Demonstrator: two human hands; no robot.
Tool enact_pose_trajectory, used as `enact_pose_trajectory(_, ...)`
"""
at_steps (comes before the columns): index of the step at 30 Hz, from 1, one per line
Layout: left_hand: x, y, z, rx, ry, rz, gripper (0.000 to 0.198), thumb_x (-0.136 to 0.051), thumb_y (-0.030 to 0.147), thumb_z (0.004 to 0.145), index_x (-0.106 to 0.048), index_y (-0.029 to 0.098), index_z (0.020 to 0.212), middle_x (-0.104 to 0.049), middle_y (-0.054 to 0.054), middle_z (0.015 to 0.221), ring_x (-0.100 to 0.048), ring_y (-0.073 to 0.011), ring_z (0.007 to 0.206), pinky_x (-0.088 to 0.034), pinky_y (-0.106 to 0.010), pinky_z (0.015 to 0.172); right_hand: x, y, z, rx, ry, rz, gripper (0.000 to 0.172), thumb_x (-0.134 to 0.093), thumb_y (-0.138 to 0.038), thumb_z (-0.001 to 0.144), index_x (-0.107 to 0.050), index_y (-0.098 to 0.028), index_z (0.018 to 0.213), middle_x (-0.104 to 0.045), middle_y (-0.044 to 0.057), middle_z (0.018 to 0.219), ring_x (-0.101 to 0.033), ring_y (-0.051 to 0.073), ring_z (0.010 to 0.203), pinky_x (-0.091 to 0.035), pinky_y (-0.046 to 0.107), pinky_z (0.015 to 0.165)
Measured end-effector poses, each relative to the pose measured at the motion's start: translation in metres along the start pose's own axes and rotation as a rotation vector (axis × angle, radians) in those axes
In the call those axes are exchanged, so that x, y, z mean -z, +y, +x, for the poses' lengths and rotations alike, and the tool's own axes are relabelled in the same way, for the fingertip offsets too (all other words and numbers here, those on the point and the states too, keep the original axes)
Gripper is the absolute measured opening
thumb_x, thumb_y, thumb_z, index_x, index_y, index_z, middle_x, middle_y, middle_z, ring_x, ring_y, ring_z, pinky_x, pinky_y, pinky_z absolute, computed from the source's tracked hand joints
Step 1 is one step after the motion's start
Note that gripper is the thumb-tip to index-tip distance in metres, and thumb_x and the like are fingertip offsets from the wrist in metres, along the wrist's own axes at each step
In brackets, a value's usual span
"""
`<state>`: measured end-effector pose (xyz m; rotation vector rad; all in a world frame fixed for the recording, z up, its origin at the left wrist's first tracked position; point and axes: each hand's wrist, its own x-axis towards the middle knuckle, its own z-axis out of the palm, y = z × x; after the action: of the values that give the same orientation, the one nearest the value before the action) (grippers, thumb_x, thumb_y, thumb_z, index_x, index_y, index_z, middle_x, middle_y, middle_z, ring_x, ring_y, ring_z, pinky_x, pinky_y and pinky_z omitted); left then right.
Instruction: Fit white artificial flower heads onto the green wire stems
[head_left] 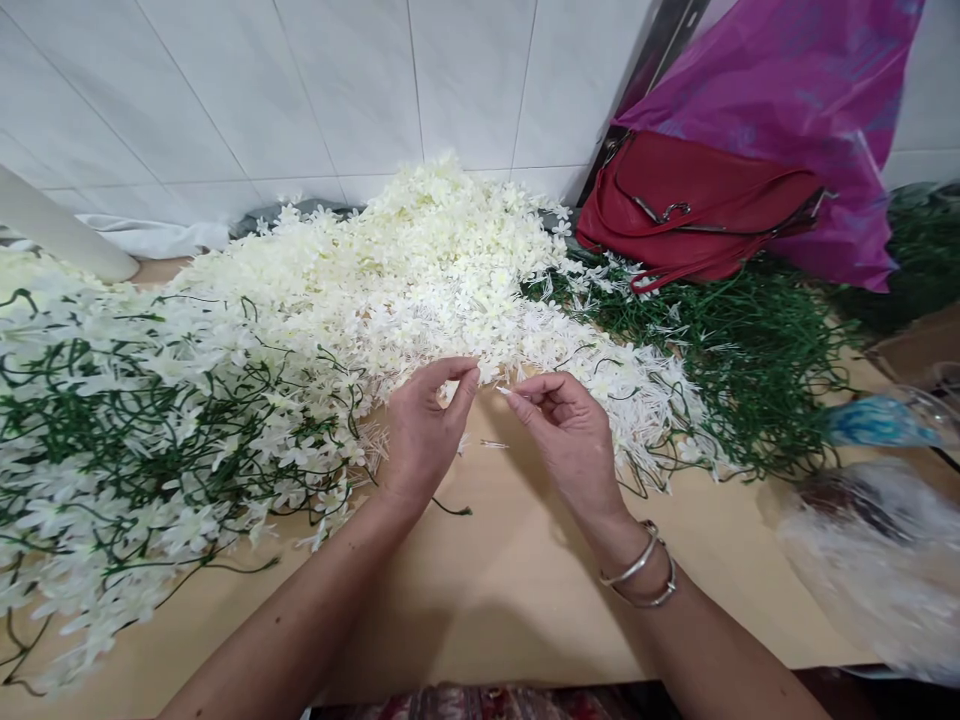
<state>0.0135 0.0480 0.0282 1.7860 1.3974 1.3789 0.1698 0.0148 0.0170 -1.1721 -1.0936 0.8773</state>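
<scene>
White flowers [420, 250] lie heaped on the table, the big mound rising just past the person's fingertips and running back to the wall. Closest to me, a patterned red cloth [487, 704] shows below the table's edge, and the bare tan tabletop [487, 600] stretches out between two forearms. To the right sits a crumpled clear plastic bag [892, 570]; over on the left, white blooms tangled with green stems [172, 430] spread almost to the near edge. Silver bangles [641, 568] circle the right wrist.

Over the cleared patch, the right hand [566, 430] pinches a small white piece [504, 391] between thumb and forefinger, the other fingers curled in. The left hand [424, 430] has its thumb and forefinger tips together; whether anything is caught there, I can't tell. A few thin white bits [493, 444] lie on the wood between the hands.

Beyond the right hand, a dark green bundle of stems [750, 380] fills that side. Behind it rests a red handbag [697, 200], its strap trailing down, against a purple plastic bag [795, 90]. At the very back stands the pale tiled wall [337, 80].
</scene>
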Motion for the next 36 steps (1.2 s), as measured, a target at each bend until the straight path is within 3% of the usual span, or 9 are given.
enact_pose_trajectory(3, -0.003, 0.008, -0.007, 0.186, -0.055, -0.142, 0.011, -0.072, 0.028, 0.092, -0.079, 0.021, 0.095, -0.081, -0.002, 0.09, -0.072, -0.0177, 0.083, -0.054, -0.029, 0.08, -0.003, -0.002, -0.003, 0.049, 0.036, 0.005, 0.014, -0.078, -0.024, 0.086, -0.066, -0.025, 0.09, -0.067, 0.001, 0.088, -0.063, 0.018, 0.086, -0.052, 0.035, 0.085)
enact_pose_trajectory(7, -0.005, 0.016, -0.015, 0.232, -0.116, -0.216, 0.011, -0.074, 0.029, 0.09, -0.081, 0.022, 0.094, -0.081, -0.001, 0.087, -0.071, -0.0163, 0.078, -0.055, -0.028, 0.076, -0.004, -0.005, -0.005, 0.081, 0.065, -0.055, 0.014, -0.075, -0.024, 0.088, -0.062, -0.025, 0.092, -0.063, 0.0, 0.086, -0.061, 0.018, 0.084, -0.052, 0.035, 0.084)
enact_pose_trajectory(10, -0.006, 0.019, -0.018, 0.179, -0.099, -0.18, 0.011, -0.074, 0.028, 0.091, -0.082, 0.023, 0.096, -0.082, -0.001, 0.088, -0.072, -0.0165, 0.078, -0.056, -0.027, 0.076, -0.004, -0.005, -0.005, 0.076, 0.056, -0.069, 0.015, -0.074, -0.025, 0.088, -0.06, -0.025, 0.094, -0.062, 0.0, 0.085, -0.059, 0.018, 0.082, -0.051, 0.034, 0.082)
enact_pose_trajectory(15, -0.006, 0.018, -0.021, -0.038, -0.087, -0.063, 0.013, -0.07, 0.022, 0.094, -0.08, 0.022, 0.101, -0.082, -0.002, 0.096, -0.074, -0.0161, 0.083, -0.056, -0.026, 0.079, -0.004, -0.006, -0.005, 0.002, 0.035, -0.011, 0.023, -0.074, -0.029, 0.086, -0.056, -0.026, 0.099, -0.064, -0.001, 0.084, -0.062, 0.017, 0.079, -0.052, 0.034, 0.082)
enact_pose_trajectory(18, -0.007, 0.015, -0.022, -0.053, -0.076, -0.064, 0.012, -0.068, 0.022, 0.096, -0.079, 0.022, 0.101, -0.082, -0.002, 0.097, -0.074, -0.0157, 0.084, -0.056, -0.026, 0.079, -0.004, -0.006, -0.005, -0.057, 0.019, 0.031, 0.027, -0.075, -0.032, 0.085, -0.056, -0.027, 0.102, -0.067, 0.0, 0.085, -0.065, 0.018, 0.081, -0.053, 0.035, 0.084)
enact_pose_trajectory(30, -0.015, 0.008, -0.027, 0.128, -0.1, -0.216, 0.012, -0.071, 0.029, 0.094, -0.081, 0.023, 0.1, -0.082, -0.002, 0.096, -0.073, -0.017, 0.084, -0.057, -0.029, 0.083, -0.003, -0.002, -0.005, -0.091, 0.03, 0.11, 0.025, -0.075, -0.028, 0.085, -0.056, -0.026, 0.102, -0.066, -0.003, 0.081, -0.062, 0.016, 0.073, -0.052, 0.033, 0.081)
enact_pose_trajectory(36, -0.019, 0.004, -0.025, 0.277, -0.145, -0.435, 0.017, -0.072, 0.034, 0.093, -0.078, 0.019, 0.101, -0.08, -0.005, 0.095, -0.072, -0.0173, 0.087, -0.056, -0.028, 0.084, -0.003, 0.002, -0.003, -0.1, 0.041, 0.151, 0.028, -0.079, -0.028, 0.084, -0.061, -0.025, 0.105, -0.069, -0.003, 0.08, -0.062, 0.014, 0.073, -0.051, 0.032, 0.08)
